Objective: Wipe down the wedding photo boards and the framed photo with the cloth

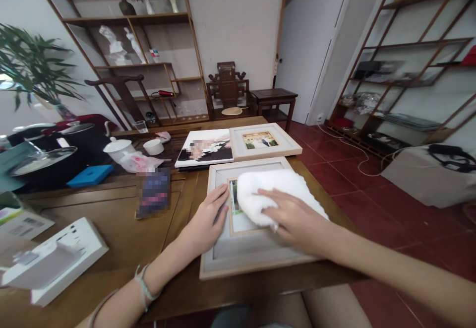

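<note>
Right hand (293, 219) spread flat on a white cloth (275, 191), pressing it onto the glass of a pale picture frame (241, 258) lying at the near edge of the wooden worktop (111, 219). Left hand (206, 219) open, fingers resting on the frame's left border, gripping nothing. Just beyond, a smaller frame (265, 142) and an unframed print (205, 148) side by side; white teapot (119, 148) further left.
</note>
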A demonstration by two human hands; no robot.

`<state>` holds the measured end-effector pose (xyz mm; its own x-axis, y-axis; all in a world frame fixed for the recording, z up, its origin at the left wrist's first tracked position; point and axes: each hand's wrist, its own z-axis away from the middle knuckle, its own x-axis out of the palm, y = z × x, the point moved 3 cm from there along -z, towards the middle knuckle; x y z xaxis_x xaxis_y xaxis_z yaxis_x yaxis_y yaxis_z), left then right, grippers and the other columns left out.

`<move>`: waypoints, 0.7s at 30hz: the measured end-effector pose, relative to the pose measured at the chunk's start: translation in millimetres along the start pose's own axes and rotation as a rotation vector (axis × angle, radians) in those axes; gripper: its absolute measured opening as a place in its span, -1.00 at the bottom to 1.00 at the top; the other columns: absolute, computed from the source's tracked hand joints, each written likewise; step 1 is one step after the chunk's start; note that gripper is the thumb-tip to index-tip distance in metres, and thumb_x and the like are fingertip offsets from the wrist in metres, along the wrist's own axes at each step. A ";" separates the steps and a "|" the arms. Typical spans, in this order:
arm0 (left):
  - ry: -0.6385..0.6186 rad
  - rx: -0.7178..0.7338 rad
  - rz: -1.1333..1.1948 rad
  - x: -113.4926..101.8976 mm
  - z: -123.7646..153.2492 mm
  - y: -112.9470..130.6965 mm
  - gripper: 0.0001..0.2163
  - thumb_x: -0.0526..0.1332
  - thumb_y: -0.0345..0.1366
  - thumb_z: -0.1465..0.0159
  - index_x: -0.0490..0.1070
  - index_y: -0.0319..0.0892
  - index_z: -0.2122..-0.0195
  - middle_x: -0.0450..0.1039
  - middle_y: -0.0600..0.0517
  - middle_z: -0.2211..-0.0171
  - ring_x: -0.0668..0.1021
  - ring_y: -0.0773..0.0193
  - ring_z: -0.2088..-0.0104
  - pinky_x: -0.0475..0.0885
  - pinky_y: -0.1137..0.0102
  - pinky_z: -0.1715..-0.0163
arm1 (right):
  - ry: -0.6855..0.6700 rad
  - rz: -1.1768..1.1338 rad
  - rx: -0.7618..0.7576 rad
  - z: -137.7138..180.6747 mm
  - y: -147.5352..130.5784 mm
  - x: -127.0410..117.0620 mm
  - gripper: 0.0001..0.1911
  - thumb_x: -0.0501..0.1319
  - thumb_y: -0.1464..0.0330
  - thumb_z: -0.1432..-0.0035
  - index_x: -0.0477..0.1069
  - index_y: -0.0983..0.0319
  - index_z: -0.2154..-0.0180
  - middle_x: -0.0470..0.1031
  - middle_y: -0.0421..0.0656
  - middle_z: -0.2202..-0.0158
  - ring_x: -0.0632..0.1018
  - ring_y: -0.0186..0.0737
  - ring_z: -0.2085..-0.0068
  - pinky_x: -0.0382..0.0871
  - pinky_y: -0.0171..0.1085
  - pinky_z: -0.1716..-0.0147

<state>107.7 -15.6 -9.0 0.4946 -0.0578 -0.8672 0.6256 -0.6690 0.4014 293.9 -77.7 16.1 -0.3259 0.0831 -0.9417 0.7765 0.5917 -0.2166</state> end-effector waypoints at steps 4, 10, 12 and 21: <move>-0.004 -0.009 -0.005 -1.4 0.0 1.0 -0.62 -0.05 -0.32 -0.28 0.25 -0.28 -0.10 0.20 -0.17 -0.16 0.24 0.09 -0.18 0.19 0.15 -0.13 | 0.103 0.111 -0.034 -36.2 39.5 0.4 -0.65 0.06 0.60 0.02 0.41 0.37 0.15 0.21 0.14 -0.14 0.17 0.05 -0.19 0.04 0.05 -0.13; 0.011 -0.005 0.014 -1.8 -0.5 0.6 -0.63 -0.05 -0.32 -0.28 0.28 -0.27 -0.08 0.23 -0.16 -0.15 0.26 0.09 -0.17 0.20 0.15 -0.13 | -0.035 0.115 -0.083 -58.7 42.2 5.6 -0.58 0.03 0.64 0.03 0.39 0.33 0.11 0.22 0.07 -0.15 0.11 0.06 -0.21 0.02 0.14 -0.10; 0.011 -0.002 0.009 -1.3 -0.3 -0.1 -0.63 -0.05 -0.32 -0.28 0.26 -0.25 -0.09 0.23 -0.15 -0.15 0.26 0.10 -0.17 0.21 0.15 -0.13 | -0.112 0.109 -0.120 -47.4 27.3 5.3 -0.61 0.04 0.63 0.03 0.39 0.35 0.13 0.24 0.11 -0.12 0.13 0.07 -0.20 0.03 0.13 -0.10; 0.005 -0.015 0.001 0.8 0.6 -1.3 -0.62 -0.06 -0.31 -0.29 0.26 -0.26 -0.09 0.21 -0.15 -0.16 0.24 0.10 -0.18 0.19 0.15 -0.14 | -0.229 0.011 -0.215 37.6 -51.9 -13.3 -0.80 0.09 0.48 -0.04 0.47 0.26 0.32 0.29 0.07 -0.10 0.31 0.13 -0.10 0.23 0.10 -0.01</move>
<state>107.0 -15.3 -10.4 0.4977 -0.0549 -0.8656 0.6343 -0.6577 0.4064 278.1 -139.7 30.2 -0.1695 -0.0777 -0.9825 0.6393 0.7500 -0.1696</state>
